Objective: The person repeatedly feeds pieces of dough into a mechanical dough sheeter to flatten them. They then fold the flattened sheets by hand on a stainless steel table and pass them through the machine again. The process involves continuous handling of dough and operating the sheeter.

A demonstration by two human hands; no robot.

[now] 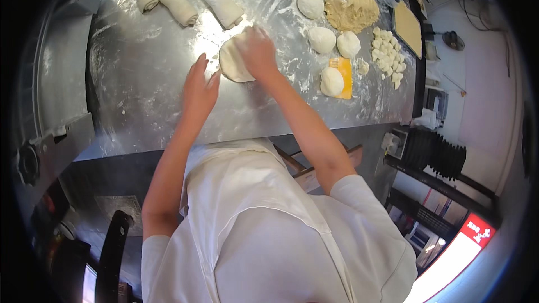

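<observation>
A flattened round of pale dough [231, 63] lies on the floured steel table [146, 78]. My right hand [256, 50] presses flat on its upper right part, fingers spread. My left hand [199, 87] rests on the table at the dough's lower left edge, fingers apart, touching or nearly touching it. Neither hand grips anything.
Three rolled dough logs [178, 3] lie at the back. Several dough balls [321, 39], a crumbly filling mound [352, 10], small dough pieces [387, 56] and a yellow scraper [343, 76] under one ball sit to the right. A tray [409, 27] lies on the right edge.
</observation>
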